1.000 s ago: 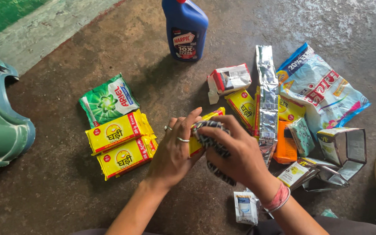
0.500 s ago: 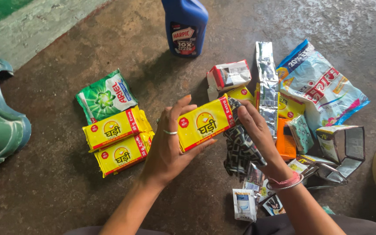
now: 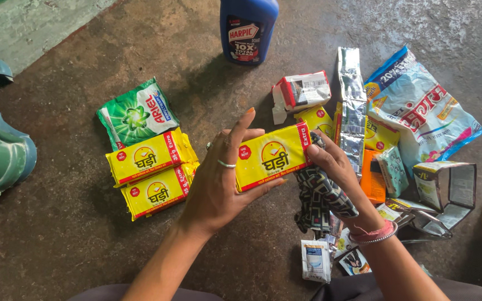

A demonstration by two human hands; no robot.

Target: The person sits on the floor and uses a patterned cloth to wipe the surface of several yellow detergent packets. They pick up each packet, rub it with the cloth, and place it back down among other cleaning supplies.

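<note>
Nearest me, the left hand (image 3: pixel 218 184) pinches the yellow soap packet (image 3: pixel 273 156) between thumb and spread fingers. At its three o'clock the right hand (image 3: pixel 333 167) clutches a patterned cloth (image 3: pixel 316 198) against the packet's end. That slick wrapper could slip onto the floor (image 3: pixel 57 239); farther off, at twelve o'clock, the blue bottle (image 3: pixel 248 28) stands.

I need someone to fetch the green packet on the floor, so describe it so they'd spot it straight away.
Start at the blue bottle standing at the top of the floor. Down and to its left lies a stack of two yellow bars. The green packet lies just above them, touching the upper bar: the only green, flat pouch there.
</note>
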